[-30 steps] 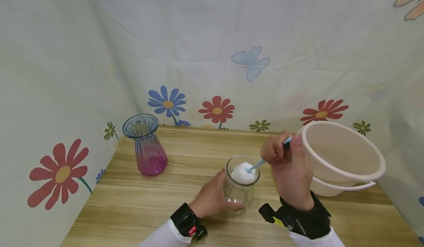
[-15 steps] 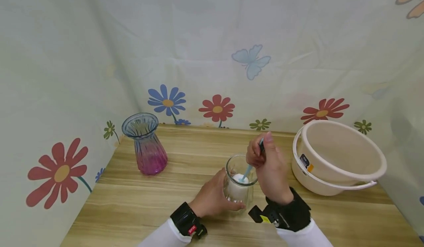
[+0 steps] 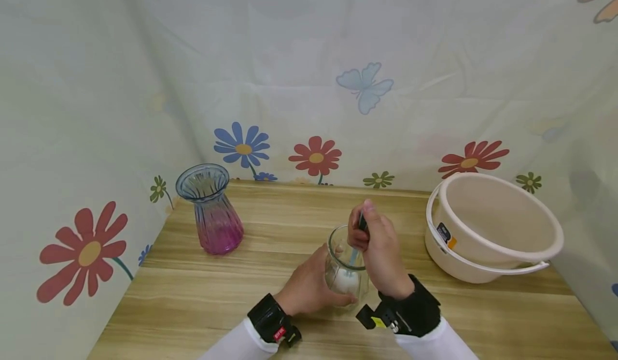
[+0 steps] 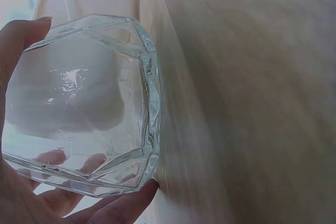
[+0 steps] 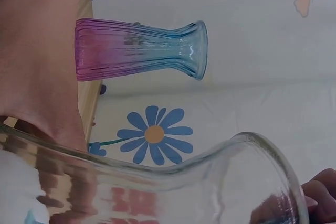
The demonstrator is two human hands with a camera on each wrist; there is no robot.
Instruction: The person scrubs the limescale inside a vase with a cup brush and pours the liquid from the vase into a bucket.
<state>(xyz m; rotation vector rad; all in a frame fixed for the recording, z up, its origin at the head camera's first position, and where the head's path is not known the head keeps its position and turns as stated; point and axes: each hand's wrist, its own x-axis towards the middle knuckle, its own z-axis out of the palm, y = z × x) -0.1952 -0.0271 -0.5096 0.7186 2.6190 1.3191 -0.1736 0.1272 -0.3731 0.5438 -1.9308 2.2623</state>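
Head view: we recorded two bare hands at work on one article. The left hand (image 3: 311,285) was curled round the lower body of the clear glass vase (image 3: 344,269), at the near middle of the bench (image 3: 285,210). The right hand (image 3: 381,247) gripped the dark upper end of the brush (image 3: 363,223), fingers closed round it and thumb uppermost; the pale blue stem (image 3: 354,256) ran down inside the glass to the white head (image 3: 346,281). The pink-and-blue vase (image 3: 215,215) stood to the left and the cream bucket (image 3: 465,251) to the right, neither touched by a hand.

We judged the step in hand to be scrubbing the interior. The next move, in our opinion, called for a firm left-hand hold while the head was worked round the lower walls, without levering the stem against the glass.

Left wrist view: we noted the thumb (image 4: 26,32) and fingers (image 4: 123,205) on opposite sides of the glass. Its thick base (image 4: 151,98) lay close to the bench; we could not tell whether they touched. The white head appeared to stop short of that base.

Right wrist view: we found the flared mouth (image 5: 265,182) in the foreground, right-hand fingertips (image 5: 320,195) just beyond it; their grip could not be confirmed there.
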